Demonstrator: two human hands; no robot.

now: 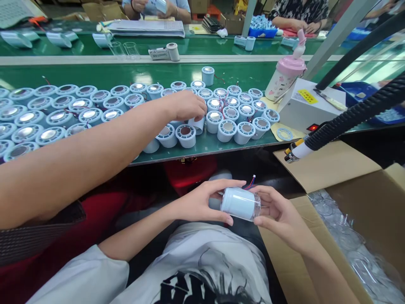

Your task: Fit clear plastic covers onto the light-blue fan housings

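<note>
Both hands hold one pale blue cylinder low over the lap, lying on its side. The left hand has its grip closed on the blue end, thumb above and fingers below. The right hand has its grip closed on the other end, where a clear plastic cap sits on the cylinder. Thin red and blue wires stick up just behind the grip. To the right of the grip stands an open cardboard box with clear caps inside. Above the grip, on the green desk, many similar cylinders stand close together, and another person's hand touches them.
</note>
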